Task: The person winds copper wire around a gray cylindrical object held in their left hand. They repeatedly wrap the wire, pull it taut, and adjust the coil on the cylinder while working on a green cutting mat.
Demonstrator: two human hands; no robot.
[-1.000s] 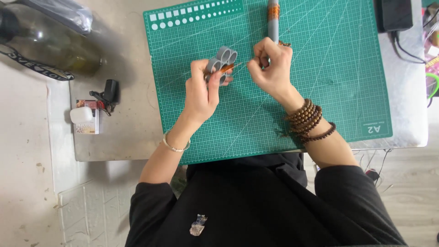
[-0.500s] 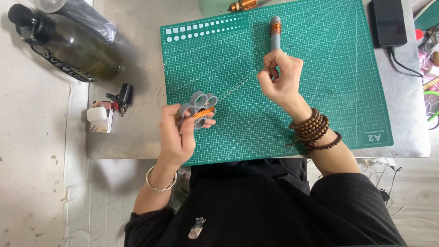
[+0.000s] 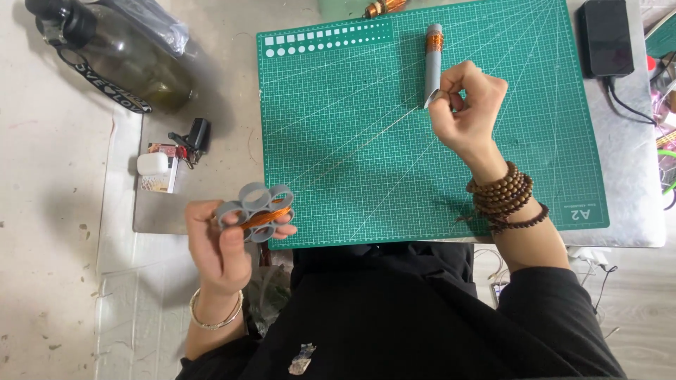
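Right now the left hand sits closest to the body, just off the near left corner of the green gridded cutting mat, fingers closed around a grey cluster of plastic rings wound with copper wire. A thin copper strand runs from that cluster diagonally across the mat, taut, up to the right hand. That hand pinches the strand's far end, thumb and fingers pressed together, brown wooden bead bracelets around the wrist. Just beyond the fingers, a grey cylindrical tool with a copper band lies on the mat. Farther left, a dark glass bottle rests on its side.
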